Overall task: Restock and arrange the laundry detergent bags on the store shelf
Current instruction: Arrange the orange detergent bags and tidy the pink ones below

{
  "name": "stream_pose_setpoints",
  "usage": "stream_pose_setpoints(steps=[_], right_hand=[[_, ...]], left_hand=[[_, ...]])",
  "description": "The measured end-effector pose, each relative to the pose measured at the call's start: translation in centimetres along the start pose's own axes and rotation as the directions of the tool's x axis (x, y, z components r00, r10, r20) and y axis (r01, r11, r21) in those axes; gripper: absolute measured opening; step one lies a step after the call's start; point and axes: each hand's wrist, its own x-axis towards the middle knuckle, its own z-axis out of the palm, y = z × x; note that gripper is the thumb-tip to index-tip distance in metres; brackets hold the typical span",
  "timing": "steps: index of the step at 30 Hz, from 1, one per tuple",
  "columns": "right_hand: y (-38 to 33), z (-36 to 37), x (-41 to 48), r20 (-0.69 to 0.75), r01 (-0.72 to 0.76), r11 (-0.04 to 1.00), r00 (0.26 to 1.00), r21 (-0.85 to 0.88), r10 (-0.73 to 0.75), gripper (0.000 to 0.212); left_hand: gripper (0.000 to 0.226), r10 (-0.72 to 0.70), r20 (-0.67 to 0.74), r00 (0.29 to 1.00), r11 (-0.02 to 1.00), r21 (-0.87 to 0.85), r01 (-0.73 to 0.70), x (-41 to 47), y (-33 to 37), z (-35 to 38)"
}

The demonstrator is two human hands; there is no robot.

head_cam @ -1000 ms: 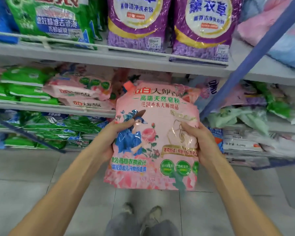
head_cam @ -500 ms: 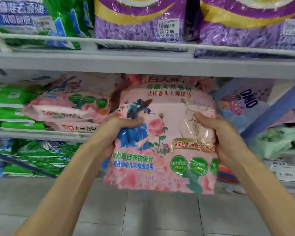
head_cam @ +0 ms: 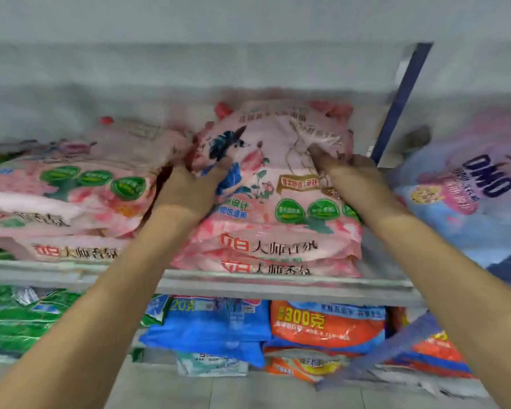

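Head view: a second ago the glossy pink plastic detergent bag [head_cam: 281, 178] hung upright in front of the shelf; now it lies tilted on top of the pink stack at the front edge of the grey metal shelf [head_cam: 278, 283], so placing is nearly finished. The left hand [head_cam: 189, 190] pinches its left edge, thumb on top. The right hand [head_cam: 351, 178] grips the right side, fingers [head_cam: 316, 152] curled on crinkled film.

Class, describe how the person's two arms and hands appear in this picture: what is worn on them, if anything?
Both forearms are bare up to the picture's edge: no sleeves show. The left hand and the right hand wear no gloves, and no watch, ring or bracelet is visible. The picture is blurred, so small details cannot be ruled out.
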Motion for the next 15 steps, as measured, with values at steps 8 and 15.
stream_pose_setpoints(steps=[8, 15], right_hand=[[0.6, -1.0, -3.1, 0.058, -0.009, 0.939, 0.998, -0.345, 0.030, 0.047], [0.3, -1.2, -3.4, -0.028, -0.084, 0.969, 0.996, -0.232, 0.079, 0.053]], left_hand=[[0.052, -0.011, -0.043, 0.999, 0.999, 0.049, 0.014, -3.3, -1.8, -1.3], [0.050, -0.008, -0.141, 0.990, 0.999, -0.033, 0.004, -3.5, -3.1, 0.3]])
